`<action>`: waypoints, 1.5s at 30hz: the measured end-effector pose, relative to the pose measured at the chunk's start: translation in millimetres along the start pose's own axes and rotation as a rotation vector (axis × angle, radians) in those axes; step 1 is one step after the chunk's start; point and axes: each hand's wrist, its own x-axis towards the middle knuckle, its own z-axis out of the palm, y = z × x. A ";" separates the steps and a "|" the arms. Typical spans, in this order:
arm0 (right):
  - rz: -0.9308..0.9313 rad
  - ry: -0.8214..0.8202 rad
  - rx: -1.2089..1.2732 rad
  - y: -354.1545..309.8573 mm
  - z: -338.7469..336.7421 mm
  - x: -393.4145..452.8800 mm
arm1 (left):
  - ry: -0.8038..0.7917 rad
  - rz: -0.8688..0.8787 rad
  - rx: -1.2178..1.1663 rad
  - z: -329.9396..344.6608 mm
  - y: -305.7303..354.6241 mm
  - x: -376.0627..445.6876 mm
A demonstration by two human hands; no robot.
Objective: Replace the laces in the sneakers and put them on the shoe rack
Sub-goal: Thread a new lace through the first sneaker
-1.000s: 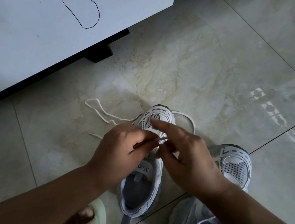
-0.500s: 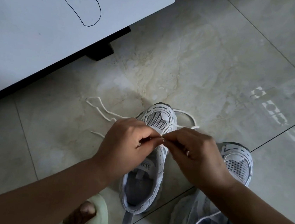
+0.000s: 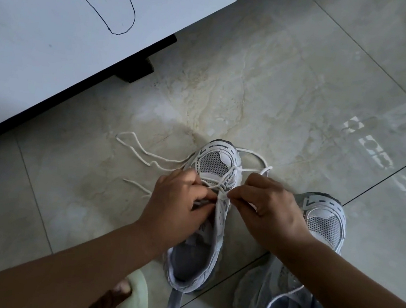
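Both hands have drawn slightly apart since a moment ago, when their fingertips met over the shoe, and a short run of lace now shows between them. That white lace crosses the lower eyelets of the left sneaker, which stands on the floor at the centre of the frame, toe pointing up the picture. The left hand is curled over the shoe's tongue, its fingers bunched on the lace at the eyelets; the right hand pinches the lace between thumb and forefinger just right of the eyelet row. Loose lace trails away from the toe on both sides: a long doubled loop lies on the tile to the left, another loop arcs round to the right behind the right hand, and one free end lies lower left near the left wrist. A second sneaker stands just right of the first, its heel partly under the right forearm, with no lace showing. At the bottom edge, a foot in a pale slipper shows below the left forearm. A white board with a pen-drawn outline fills the upper left, over the marbled floor.
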 end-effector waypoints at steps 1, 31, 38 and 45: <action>-0.015 -0.005 -0.004 0.0 0.4 0.5 | -0.001 -0.002 -0.006 0.5 0.1 0.1; 0.124 -0.151 0.101 -28.2 3.0 -11.9 | 0.101 -0.082 -0.150 0.9 1.7 -1.5; 0.344 -0.121 0.252 -39.9 15.2 -17.7 | 0.178 -0.059 -0.008 -21.5 -10.9 -11.1; 0.375 -0.126 0.265 -42.1 12.5 -17.6 | 0.142 -0.479 0.212 -41.0 -57.0 -28.2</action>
